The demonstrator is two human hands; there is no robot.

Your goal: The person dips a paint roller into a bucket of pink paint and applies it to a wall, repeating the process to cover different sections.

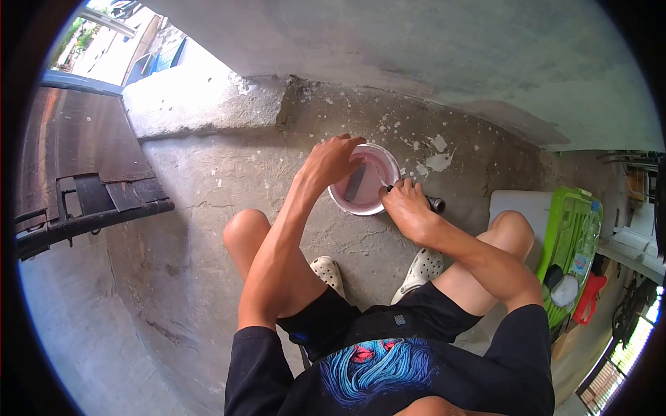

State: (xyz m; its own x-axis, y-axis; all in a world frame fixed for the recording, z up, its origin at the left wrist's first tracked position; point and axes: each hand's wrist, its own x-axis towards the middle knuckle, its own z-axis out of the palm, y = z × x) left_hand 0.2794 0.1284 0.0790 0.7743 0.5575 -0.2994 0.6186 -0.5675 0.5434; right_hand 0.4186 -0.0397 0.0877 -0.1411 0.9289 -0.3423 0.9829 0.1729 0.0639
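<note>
The bowl [366, 201], round with a pale rim and a pinkish inside, stood on the concrete floor [208, 180] just ahead of the squatting person's knees, near the foot of the wall [416, 48]. A flat grey blade [356, 182] lay slanted inside it. The left hand [333, 161] came over the bowl's far-left edge, its fingers curled down and clamped on the rim. The right hand [409, 208] sat at the bowl's near-right edge, closed in a fist around a dark handle [436, 204] whose end stuck out to the right of the knuckles. Whether that handle belonged to the grey blade could not be told, as the fist hid the join.

Below the hands, two white perforated clogs [423, 267] rested on the floor between the bare knees, and the person's black shirt with a blue and red print [378, 364] filled the bottom of the view.

White paint splashes [437, 156] marked the floor just beyond the bowl. To the right, beside the right knee, lay a pale flat slab [520, 204], and past it a green crate [572, 236] with small things in it and a red object [590, 298] next to it. Well to the left stood a dark wooden structure [83, 173], with a raised concrete step [201, 104] at the wall behind it.
</note>
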